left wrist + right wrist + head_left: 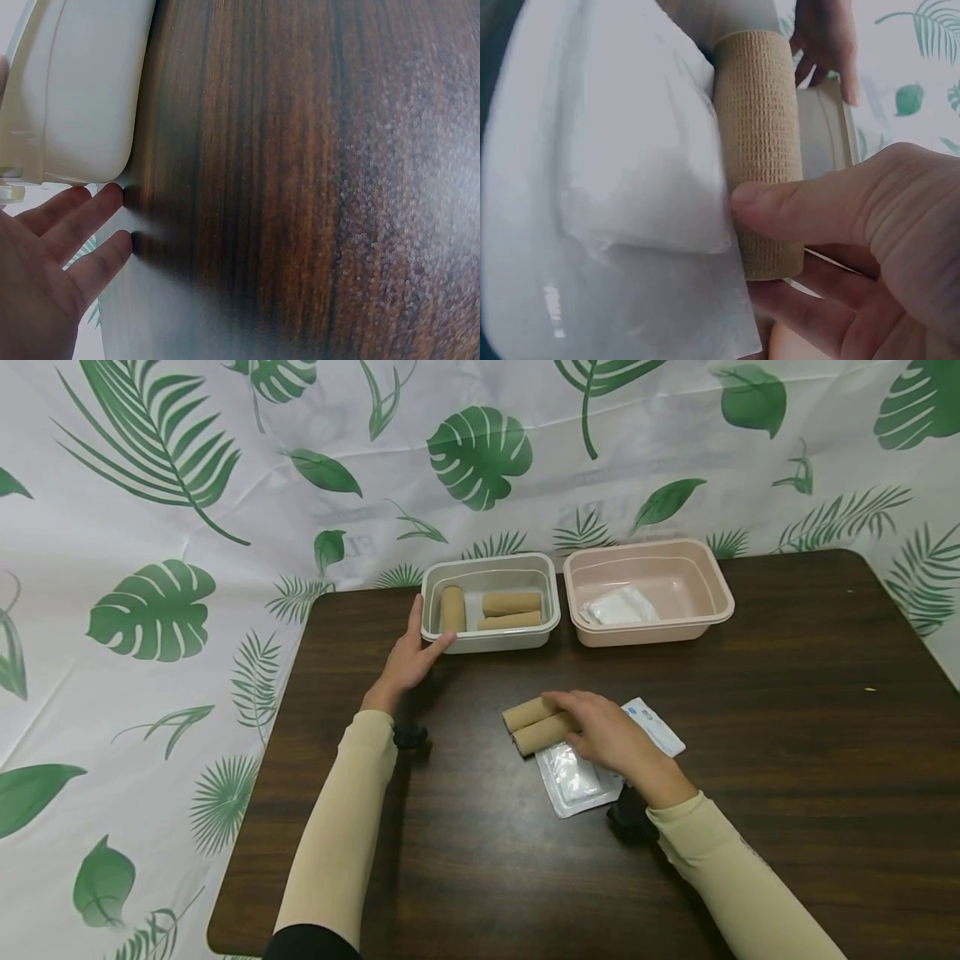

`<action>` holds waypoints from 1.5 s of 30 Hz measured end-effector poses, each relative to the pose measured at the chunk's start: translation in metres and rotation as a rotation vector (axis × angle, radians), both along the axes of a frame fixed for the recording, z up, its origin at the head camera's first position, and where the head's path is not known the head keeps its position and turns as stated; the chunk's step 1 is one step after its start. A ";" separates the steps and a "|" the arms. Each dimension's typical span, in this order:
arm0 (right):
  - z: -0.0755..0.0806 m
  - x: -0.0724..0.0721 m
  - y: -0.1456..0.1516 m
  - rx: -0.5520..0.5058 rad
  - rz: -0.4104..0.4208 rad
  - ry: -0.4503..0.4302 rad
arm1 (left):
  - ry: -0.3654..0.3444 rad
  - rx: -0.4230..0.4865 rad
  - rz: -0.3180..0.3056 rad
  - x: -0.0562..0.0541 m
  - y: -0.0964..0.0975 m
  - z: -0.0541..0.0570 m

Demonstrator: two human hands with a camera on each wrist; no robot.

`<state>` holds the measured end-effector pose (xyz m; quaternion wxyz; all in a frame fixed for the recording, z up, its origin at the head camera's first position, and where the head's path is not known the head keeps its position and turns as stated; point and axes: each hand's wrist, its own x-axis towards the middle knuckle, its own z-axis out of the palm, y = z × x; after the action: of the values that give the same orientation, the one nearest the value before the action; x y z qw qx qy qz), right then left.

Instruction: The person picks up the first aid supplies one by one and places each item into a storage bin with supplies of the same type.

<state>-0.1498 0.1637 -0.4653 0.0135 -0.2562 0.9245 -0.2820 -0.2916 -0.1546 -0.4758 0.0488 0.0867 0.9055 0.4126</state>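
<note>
My left hand (pixel 408 656) rests against the left front corner of a grey plastic bin (pixel 491 643), its fingers fairly straight along the side and the thumb at the front rim. Inside that bin lie several tan elastic bandage rolls (pixel 512 602). With thumb and fingers, my right hand (pixel 611 731) holds a tan bandage roll (pixel 759 120) by one end. A second bandage roll (pixel 527 713) lies right alongside it. Beneath the right hand are white sealed dressing packets (pixel 577 777), partly covered by the hand and rolls.
A pink bin (pixel 693 602) stands right of the grey one, with a white packet (pixel 621 607) in it. Both sit at the back edge of the dark wooden table (pixel 465 860), before a leaf-patterned curtain (pixel 300 543). A tiny yellowish scrap (pixel 870 689) lies at the right.
</note>
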 end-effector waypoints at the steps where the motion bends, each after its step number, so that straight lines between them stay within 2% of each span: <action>1: 0.001 0.000 0.000 0.013 0.000 -0.011 | -0.003 -0.001 0.001 0.000 0.000 0.000; 5: 0.005 0.002 -0.001 0.051 0.003 -0.042 | -0.003 0.001 0.004 0.001 0.000 0.001; 16: 0.011 0.004 0.002 0.095 0.021 -0.022 | -0.004 -0.006 0.004 0.000 0.000 0.001; 19: 0.014 0.004 0.003 0.099 0.008 -0.039 | 0.000 -0.006 0.003 0.001 0.000 0.001; 23: 0.019 0.004 0.006 0.098 -0.009 -0.080 | 0.000 -0.002 0.001 0.001 0.000 0.000; 30: 0.026 0.004 0.012 0.072 -0.056 -0.098 | -0.001 0.007 -0.004 0.000 0.000 0.002; 36: 0.032 0.002 0.015 0.049 -0.046 -0.111 | -0.002 -0.002 -0.007 0.000 0.000 0.003; 45: 0.032 0.001 0.015 0.031 -0.049 -0.137 | 0.005 -0.006 -0.011 0.001 0.001 0.003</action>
<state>-0.1487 0.1789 -0.4329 0.0739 -0.2133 0.9317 -0.2846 -0.2905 -0.1538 -0.4732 0.0491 0.0927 0.9064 0.4093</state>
